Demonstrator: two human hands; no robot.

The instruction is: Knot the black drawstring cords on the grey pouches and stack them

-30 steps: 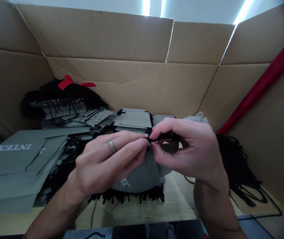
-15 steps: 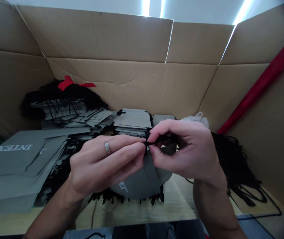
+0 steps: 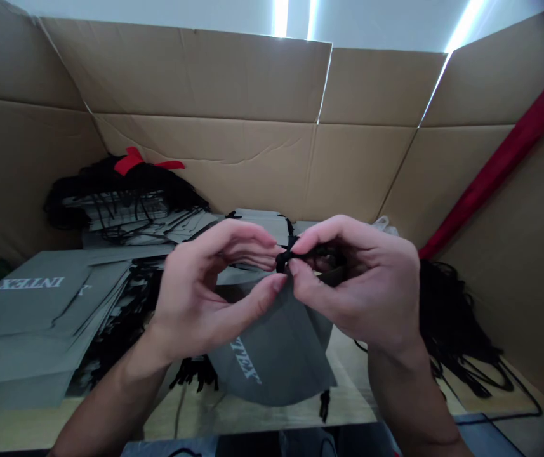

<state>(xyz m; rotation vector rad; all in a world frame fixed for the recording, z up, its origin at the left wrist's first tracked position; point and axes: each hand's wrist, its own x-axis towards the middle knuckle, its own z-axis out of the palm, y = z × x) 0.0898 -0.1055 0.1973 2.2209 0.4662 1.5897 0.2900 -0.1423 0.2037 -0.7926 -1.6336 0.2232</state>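
Head view: the left hand and right hand meet at centre, above the bench. The right hand pinches a black cord between thumb and forefinger, just beside a small knot in the cord. The left hand is curved and partly open, with its fingertips and thumb close to the knot; whether they grip it cannot be told from this view.

A grey bag printed INTEX hangs from the cord, below and between the hands. The bag appears light, soft and limp, and is likely to swing and fold when moved. The thin cord appears flexible, so the firmest hold is probably on the cord close to the knot, not on the bag's fabric.

Flat grey bags lie stacked at left on the bench. Farther left, a stack with black cords carries a red ribbon. Loose black cords lie at right. Cardboard walls stand along the far side, and a red strip runs along the right wall.
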